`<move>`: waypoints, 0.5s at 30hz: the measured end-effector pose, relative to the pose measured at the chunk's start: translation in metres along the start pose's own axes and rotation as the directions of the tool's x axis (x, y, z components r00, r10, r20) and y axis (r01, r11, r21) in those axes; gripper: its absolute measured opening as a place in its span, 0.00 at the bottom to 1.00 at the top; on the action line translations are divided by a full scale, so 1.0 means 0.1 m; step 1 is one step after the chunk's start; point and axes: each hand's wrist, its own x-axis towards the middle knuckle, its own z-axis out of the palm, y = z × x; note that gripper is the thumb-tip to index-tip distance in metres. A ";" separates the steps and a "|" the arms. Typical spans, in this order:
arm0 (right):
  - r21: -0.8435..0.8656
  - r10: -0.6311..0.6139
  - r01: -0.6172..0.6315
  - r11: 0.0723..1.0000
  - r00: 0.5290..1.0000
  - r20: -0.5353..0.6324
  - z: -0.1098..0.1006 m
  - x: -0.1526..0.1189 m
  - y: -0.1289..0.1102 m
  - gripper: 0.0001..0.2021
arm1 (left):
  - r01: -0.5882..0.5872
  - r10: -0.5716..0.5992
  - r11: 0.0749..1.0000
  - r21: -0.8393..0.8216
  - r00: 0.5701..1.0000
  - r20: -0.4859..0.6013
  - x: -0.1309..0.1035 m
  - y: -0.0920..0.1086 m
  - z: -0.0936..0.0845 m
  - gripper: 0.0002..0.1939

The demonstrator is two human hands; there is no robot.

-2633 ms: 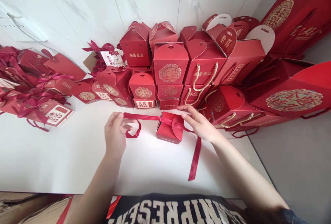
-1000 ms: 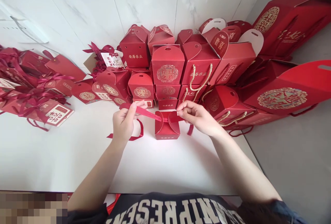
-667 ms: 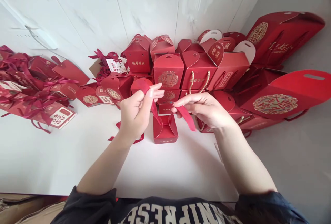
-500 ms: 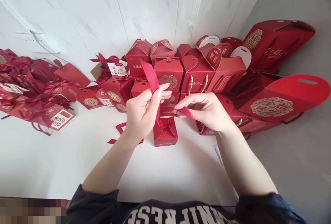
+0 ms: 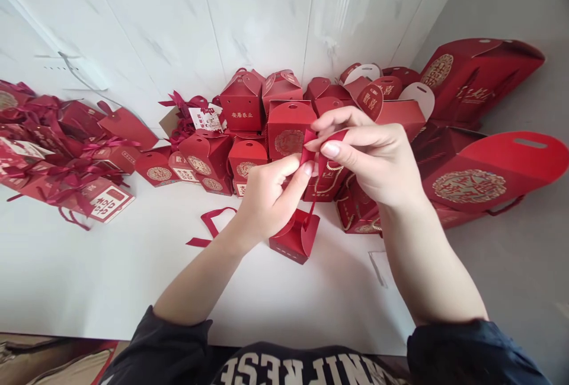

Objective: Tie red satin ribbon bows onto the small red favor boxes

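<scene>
A red ribbon (image 5: 310, 143) is pinched between my two hands above the white table. My left hand (image 5: 278, 192) closes thumb and fingers on one part of it. My right hand (image 5: 371, 150) grips another part between thumb and fingertips, close against the left. From the hands the ribbon hangs down into a small red gift box (image 5: 293, 248), which stands tilted on the table with its top flaps apart. Left of this box, partly behind my left forearm, a loose loop of red ribbon (image 5: 211, 225) lies on the table.
Several red gift boxes (image 5: 241, 113) are stacked along the tiled wall. Larger red boxes (image 5: 471, 186) stand at the right by the grey wall. On the left, ribbon-tied boxes (image 5: 73, 189) are piled up. The white table (image 5: 146, 278) stretches in front.
My right hand has moved up and left with its ribbon end to meet my left hand, which shifted right. The small box has turned and tilted.
</scene>
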 end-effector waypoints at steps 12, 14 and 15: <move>0.145 0.133 -0.122 0.982 0.989 -0.071 0.11 0.03 -0.01 0.06 | 0.084 -0.065 0.965 -0.247 0.994 0.086 0.04 0.02 0.10 0.20; 0.174 0.132 -0.114 0.978 0.987 -0.094 0.13 0.03 -0.05 0.08 | 0.123 -0.088 0.934 -0.335 0.989 0.118 0.05 0.03 0.15 0.20; 0.187 0.134 -0.113 0.976 0.986 -0.102 0.13 0.03 -0.06 0.11 | 0.136 -0.093 0.919 -0.370 0.987 0.132 0.05 0.04 0.17 0.20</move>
